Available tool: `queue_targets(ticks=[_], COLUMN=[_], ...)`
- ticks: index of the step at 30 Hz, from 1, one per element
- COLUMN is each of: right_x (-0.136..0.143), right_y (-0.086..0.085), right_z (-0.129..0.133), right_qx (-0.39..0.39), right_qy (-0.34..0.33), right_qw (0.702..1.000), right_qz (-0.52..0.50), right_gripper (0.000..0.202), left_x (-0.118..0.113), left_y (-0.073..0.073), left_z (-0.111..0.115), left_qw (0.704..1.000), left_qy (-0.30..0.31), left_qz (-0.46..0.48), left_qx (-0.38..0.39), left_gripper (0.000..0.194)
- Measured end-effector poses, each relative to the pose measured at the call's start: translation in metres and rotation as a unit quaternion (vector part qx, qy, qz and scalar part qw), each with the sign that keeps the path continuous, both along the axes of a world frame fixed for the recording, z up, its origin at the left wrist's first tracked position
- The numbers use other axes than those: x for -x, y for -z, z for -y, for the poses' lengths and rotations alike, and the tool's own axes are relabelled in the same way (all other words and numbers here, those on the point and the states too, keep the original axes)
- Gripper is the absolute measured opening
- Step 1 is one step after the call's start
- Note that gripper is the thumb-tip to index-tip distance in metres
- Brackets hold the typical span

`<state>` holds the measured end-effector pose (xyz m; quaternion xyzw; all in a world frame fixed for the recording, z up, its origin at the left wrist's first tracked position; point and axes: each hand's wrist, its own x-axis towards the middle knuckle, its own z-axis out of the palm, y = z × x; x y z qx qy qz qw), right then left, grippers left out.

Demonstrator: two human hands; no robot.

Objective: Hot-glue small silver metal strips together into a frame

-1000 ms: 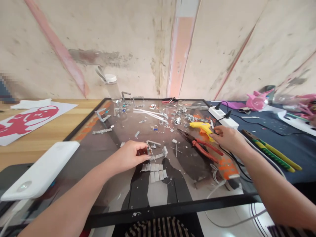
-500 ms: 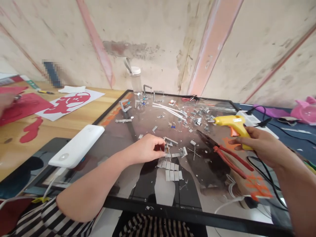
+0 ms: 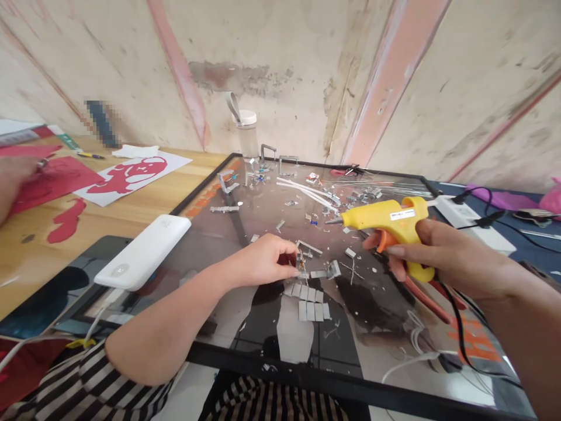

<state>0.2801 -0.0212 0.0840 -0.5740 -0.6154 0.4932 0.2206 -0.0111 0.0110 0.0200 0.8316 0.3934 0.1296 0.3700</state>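
My right hand (image 3: 421, 251) grips a yellow glue gun (image 3: 385, 216), a finger at its orange trigger. The nozzle points left over the glass tabletop (image 3: 258, 234). With finger and thumb pinched, my left hand (image 3: 278, 260) holds a small twisted wire piece (image 3: 302, 260) low over the glass. Just right of it lies a grey strip with a folded end (image 3: 333, 269). Closer to me are two rows of small grey squares (image 3: 312, 301). A thin crossed wire piece (image 3: 352, 272) lies farther right. Red-handled pliers (image 3: 427, 298) are partly hidden behind my right hand.
White glue sticks (image 3: 307, 193), grey scraps (image 3: 368, 196) and bent grey brackets (image 3: 228, 182) lie toward the back. A clear bottle (image 3: 248, 134) stands by the wall. At left are a white power bank (image 3: 144, 251), red cut paper (image 3: 65, 221) and another person's hand (image 3: 15, 184).
My right hand has brought the glue gun leftward, over the pliers and nearer my left hand. My left hand keeps its pinch in nearly the same place. The view has shifted slightly.
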Motion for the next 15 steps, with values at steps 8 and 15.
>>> queue_targets(ticks=[8, 15], right_x=[0.013, 0.036], right_y=[-0.024, -0.038], right_z=[-0.006, -0.008], right_qx=[-0.027, -0.135], right_qy=[-0.148, -0.235], right_qw=[0.985, 0.904], right_qz=[0.090, 0.330], right_gripper=[0.031, 0.033], left_x=[-0.002, 0.001], left_y=[0.000, 0.001], left_z=[0.002, -0.001], left_qw=[1.000, 1.000], left_qy=[-0.007, -0.013], left_qz=[0.012, 0.008], left_qx=[-0.011, 0.010], left_gripper=[0.016, 0.015])
